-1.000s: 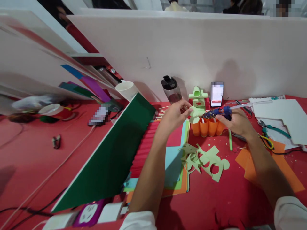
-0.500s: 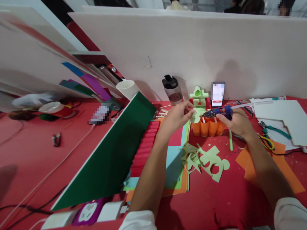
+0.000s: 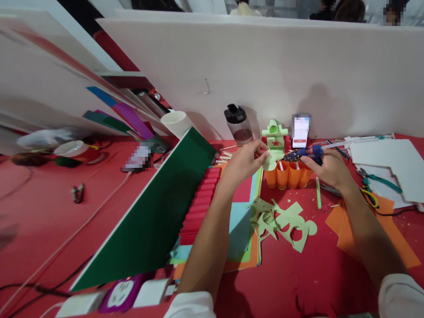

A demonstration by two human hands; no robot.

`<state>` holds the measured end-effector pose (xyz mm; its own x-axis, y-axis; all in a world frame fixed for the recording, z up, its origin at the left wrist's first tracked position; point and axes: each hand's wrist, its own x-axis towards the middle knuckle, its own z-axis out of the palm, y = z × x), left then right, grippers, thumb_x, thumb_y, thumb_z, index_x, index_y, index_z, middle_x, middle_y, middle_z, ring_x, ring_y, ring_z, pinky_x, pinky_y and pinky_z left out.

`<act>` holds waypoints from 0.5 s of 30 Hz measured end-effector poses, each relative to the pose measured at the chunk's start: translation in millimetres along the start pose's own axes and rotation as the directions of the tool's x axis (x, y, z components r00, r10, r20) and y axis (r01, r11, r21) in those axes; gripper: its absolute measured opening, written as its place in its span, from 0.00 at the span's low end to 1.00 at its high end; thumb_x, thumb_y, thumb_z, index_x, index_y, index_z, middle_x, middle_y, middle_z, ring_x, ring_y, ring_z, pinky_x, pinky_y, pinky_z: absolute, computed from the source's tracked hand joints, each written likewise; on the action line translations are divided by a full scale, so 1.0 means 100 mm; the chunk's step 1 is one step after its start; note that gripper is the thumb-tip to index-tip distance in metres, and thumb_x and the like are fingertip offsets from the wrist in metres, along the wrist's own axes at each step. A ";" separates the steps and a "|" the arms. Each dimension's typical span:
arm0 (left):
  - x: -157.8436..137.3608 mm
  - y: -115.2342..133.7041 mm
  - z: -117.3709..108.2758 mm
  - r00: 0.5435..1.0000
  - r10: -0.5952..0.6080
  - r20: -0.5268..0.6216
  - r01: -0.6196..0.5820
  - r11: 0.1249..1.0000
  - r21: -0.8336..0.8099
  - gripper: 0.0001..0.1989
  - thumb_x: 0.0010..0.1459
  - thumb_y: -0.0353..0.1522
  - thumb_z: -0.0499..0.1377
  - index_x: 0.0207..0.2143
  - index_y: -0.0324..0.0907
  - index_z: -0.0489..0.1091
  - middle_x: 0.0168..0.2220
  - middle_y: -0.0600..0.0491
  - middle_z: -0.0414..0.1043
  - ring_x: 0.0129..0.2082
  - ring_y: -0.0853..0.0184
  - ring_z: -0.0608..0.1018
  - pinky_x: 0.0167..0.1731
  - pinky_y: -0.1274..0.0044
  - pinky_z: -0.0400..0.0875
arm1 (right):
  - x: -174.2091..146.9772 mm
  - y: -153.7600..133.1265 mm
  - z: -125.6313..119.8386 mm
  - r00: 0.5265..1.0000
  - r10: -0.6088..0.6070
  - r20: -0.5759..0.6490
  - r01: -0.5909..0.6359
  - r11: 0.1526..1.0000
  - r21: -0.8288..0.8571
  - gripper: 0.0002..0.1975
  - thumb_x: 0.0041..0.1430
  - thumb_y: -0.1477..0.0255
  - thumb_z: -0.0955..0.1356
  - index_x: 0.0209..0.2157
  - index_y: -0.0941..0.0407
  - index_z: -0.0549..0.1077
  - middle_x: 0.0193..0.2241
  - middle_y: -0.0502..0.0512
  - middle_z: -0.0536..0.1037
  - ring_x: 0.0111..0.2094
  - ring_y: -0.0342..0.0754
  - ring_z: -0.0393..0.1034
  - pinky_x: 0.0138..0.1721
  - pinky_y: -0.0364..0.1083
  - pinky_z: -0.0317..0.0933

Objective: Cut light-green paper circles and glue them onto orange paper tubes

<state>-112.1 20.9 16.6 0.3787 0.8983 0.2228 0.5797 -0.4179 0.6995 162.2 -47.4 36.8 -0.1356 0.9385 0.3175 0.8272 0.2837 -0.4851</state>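
Between thumb and fingers, my left hand [image 3: 249, 160] pinches a pale green paper disc [image 3: 270, 163]. My right hand [image 3: 331, 167] is wrapped round a blue hot glue gun [image 3: 303, 154], with a clear glue stick [image 3: 344, 143] poking from its back. The gun's nozzle points left, close to the disc's right side; whether they touch I cannot tell. Just below the gun stands a row of orange paper tubes [image 3: 288, 176] with white strips inside. Behind the disc is a light green paper model [image 3: 275, 134] bearing a red star.
Cut green paper scraps [image 3: 294, 223] lie in front of the tubes. A dark green board [image 3: 145, 216] leans at left beside folded red paper [image 3: 200, 205]. A bottle [image 3: 237, 126] and a phone [image 3: 300, 131] stand at the back wall. Pliers [image 3: 380, 179] and orange sheets [image 3: 391, 234] lie right.
My right hand has shifted the glue gun slightly right, so its nozzle sits a little farther from the paper disc. My left hand stays almost still.
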 end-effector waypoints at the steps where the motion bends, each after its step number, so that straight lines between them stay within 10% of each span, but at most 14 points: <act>1: 0.00 0.00 0.00 1.000 -0.002 0.002 0.002 1.000 0.001 0.07 0.67 0.38 0.60 0.42 0.45 0.73 0.34 0.52 0.78 0.33 0.62 0.78 0.32 0.73 0.68 | 0.00 0.00 0.00 1.000 0.000 -0.003 0.000 1.000 0.003 0.22 0.71 0.51 0.66 0.30 0.51 0.78 0.31 0.59 0.83 0.36 0.59 0.77 0.41 0.54 0.65; 15: 0.00 0.02 0.00 0.999 -0.033 0.002 0.033 0.999 0.014 0.05 0.67 0.36 0.60 0.41 0.45 0.73 0.35 0.52 0.79 0.34 0.62 0.79 0.32 0.74 0.66 | -0.02 0.03 -0.04 0.998 0.043 -0.055 -0.044 0.998 -0.033 0.26 0.69 0.48 0.66 0.22 0.50 0.66 0.25 0.57 0.77 0.33 0.58 0.74 0.39 0.54 0.63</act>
<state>-110.5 20.2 18.0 0.3611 0.9112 0.1983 0.6015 -0.3901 0.6972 167.7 -49.1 38.1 -0.0701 0.9374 0.3410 0.8497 0.2352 -0.4719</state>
